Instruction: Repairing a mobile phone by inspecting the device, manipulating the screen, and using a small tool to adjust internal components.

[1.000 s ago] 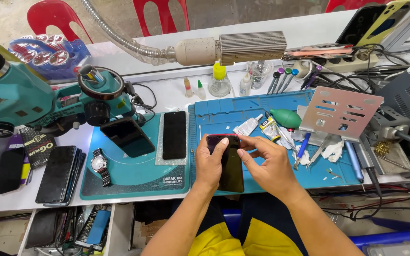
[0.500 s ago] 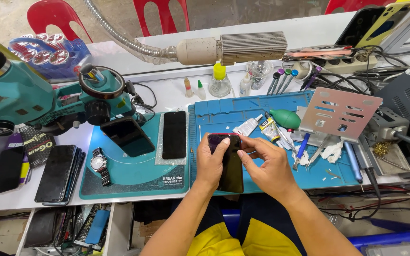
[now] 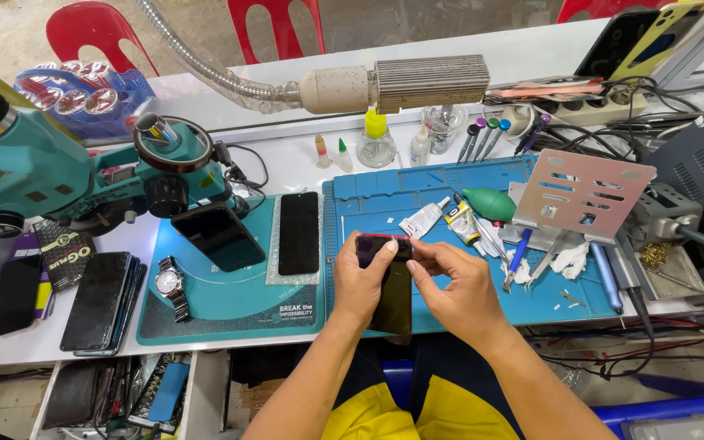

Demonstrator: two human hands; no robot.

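Lying lengthwise on the blue repair mat (image 3: pixel 450 191), the dark smartphone (image 3: pixel 391 297) has its long axis running from the person toward the far side of the bench, red-edged top end pointing away and near end overhanging the mat's front edge. The left hand (image 3: pixel 360 281) wraps the phone's left side, thumb pressed on the upper glass. The right hand (image 3: pixel 458 289) has thumb and forefinger pinched together at the phone's top right corner, other fingers curled.

Against the frames a second and half a second ago, the phone lies the same way and both hands keep the same grip; only the right fingertips have shifted slightly along the top edge.

On the mat beyond the phone lie a white glue tube (image 3: pixel 424 218), a second tube (image 3: pixel 462 224) and a green rubber blower (image 3: pixel 490 204); a perforated metal plate (image 3: pixel 584 194) stands at the mat's right part. Left of the mat, a teal mat (image 3: pixel 230 301) carries a black screen panel (image 3: pixel 298 233), another phone (image 3: pixel 218 236) and a wristwatch (image 3: pixel 171 285). Nothing lies between hands and phone.
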